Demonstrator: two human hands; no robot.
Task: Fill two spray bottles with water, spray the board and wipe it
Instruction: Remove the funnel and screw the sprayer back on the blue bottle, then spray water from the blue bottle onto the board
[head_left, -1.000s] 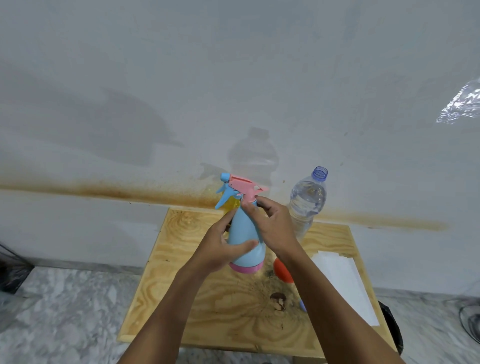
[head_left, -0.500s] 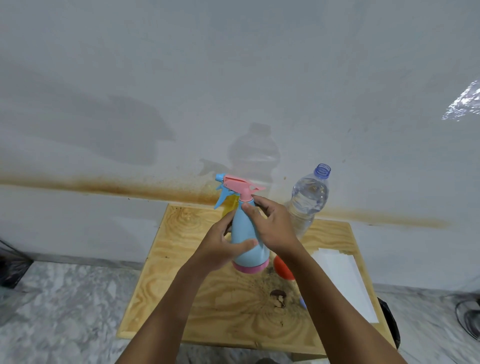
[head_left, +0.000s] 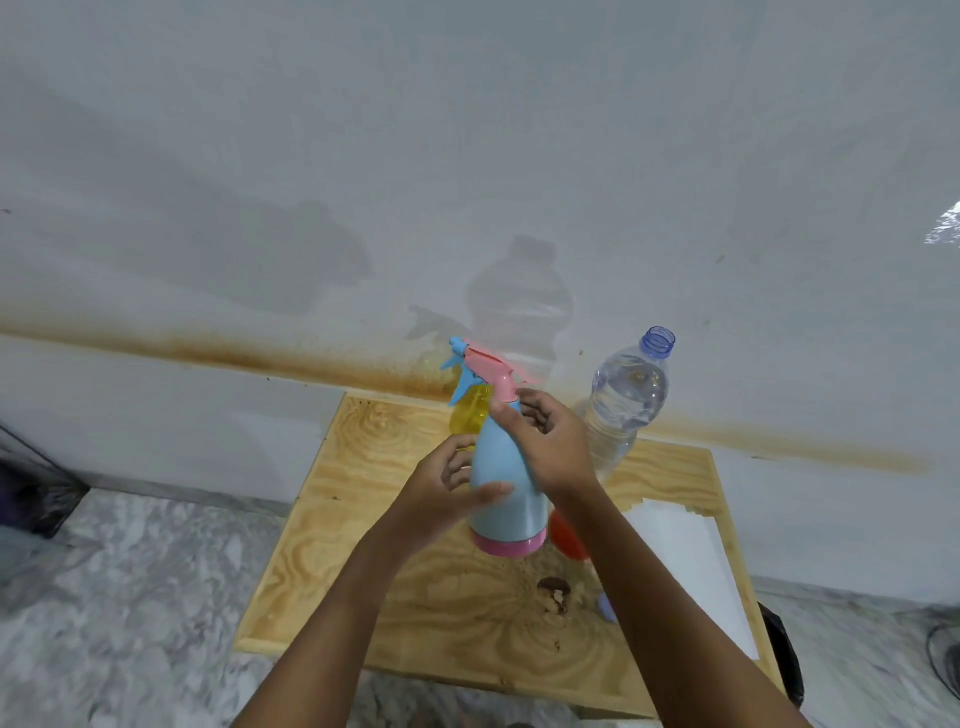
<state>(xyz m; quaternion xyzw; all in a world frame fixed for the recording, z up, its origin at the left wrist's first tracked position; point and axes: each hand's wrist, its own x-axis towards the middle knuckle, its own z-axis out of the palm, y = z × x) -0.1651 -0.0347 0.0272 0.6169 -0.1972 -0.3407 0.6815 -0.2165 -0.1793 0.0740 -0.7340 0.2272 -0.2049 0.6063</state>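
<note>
Fingers of left hand and right hand grip one blue spray bottle.

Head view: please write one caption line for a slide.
Left hand grips a light-blue plastic spray bottle over the plywood board; right hand pinches its pink spray head.

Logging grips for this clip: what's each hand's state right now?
Left hand: grips the blue spray bottle by its body.
Right hand: fingers curled round that bottle's neck.

Forearms enter from 6 o'clock. Left hand grips spray bottle (thumb across front); right hand, at 1 o'clock, curls round neck.
</note>
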